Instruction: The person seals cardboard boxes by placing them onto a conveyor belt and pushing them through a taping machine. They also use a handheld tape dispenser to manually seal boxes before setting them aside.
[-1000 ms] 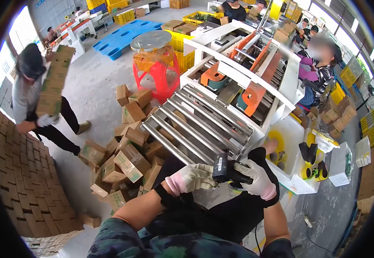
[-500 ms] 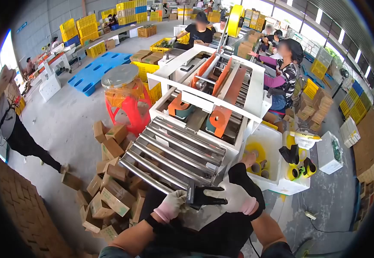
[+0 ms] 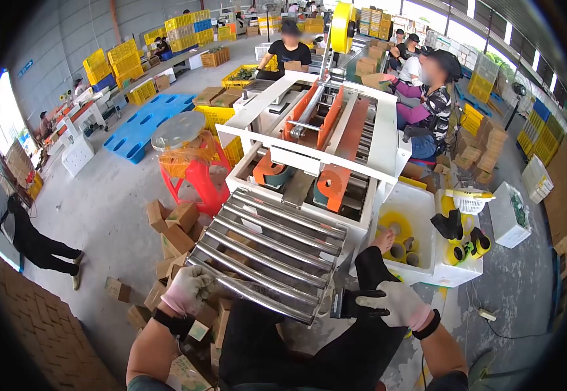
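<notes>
My left hand (image 3: 191,289), in a white glove with a pink cuff, has its fingers curled closed beside the near left corner of the roller conveyor (image 3: 267,251). Whether anything is in those fingers is hidden. Over my right thigh, my right hand (image 3: 400,304), gloved alike, grips a flat black object (image 3: 348,304) with the thumb stretched along it. I cannot make out its kind. It sits just right of the conveyor's near right corner. Beyond the steel rollers stands a white box-sealing machine (image 3: 322,146) with orange guides.
Cardboard boxes (image 3: 182,218) lie piled left of the conveyor, near a red stool (image 3: 198,173). At right stands a white foam box (image 3: 420,195) with yellow contents. A co-worker (image 3: 430,98) sits behind it; another person (image 3: 36,228) is at far left.
My hands have moved apart. The left has let go of the black object and shifted left to the conveyor corner; the right has carried it rightward. The person at left has moved.
</notes>
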A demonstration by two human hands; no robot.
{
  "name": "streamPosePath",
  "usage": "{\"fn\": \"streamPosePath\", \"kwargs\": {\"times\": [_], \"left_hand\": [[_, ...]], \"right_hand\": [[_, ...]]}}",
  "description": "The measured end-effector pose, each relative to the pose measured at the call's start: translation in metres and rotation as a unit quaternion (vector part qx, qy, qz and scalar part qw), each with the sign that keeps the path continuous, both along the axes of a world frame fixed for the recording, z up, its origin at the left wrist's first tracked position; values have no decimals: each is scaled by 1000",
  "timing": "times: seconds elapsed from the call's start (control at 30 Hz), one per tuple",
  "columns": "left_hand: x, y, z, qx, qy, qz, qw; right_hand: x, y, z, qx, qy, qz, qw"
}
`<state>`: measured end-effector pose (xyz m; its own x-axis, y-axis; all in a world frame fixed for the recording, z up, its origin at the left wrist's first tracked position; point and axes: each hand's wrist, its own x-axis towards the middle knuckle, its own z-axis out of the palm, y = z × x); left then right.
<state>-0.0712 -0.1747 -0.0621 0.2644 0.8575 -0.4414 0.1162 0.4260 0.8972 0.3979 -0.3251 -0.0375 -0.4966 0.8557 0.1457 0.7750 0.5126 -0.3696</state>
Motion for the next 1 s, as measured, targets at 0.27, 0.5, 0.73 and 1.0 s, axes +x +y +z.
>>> {"fn": "streamPosePath", "kwargs": {"times": [0.27, 0.5, 0.73, 1.0], "left_hand": [[12, 70, 65, 105, 22, -32, 994], [54, 165, 62, 201, 58, -19, 978], [85, 252, -15, 256, 80, 18, 963], [123, 265, -247, 158, -54, -152, 974]], "right_hand": [[-6, 28, 18, 19, 24, -69, 997], [-2, 83, 20, 67, 10, -141, 988], [8, 161, -5, 65, -39, -166, 983], [-31, 219, -57, -37, -45, -117, 991]]}}
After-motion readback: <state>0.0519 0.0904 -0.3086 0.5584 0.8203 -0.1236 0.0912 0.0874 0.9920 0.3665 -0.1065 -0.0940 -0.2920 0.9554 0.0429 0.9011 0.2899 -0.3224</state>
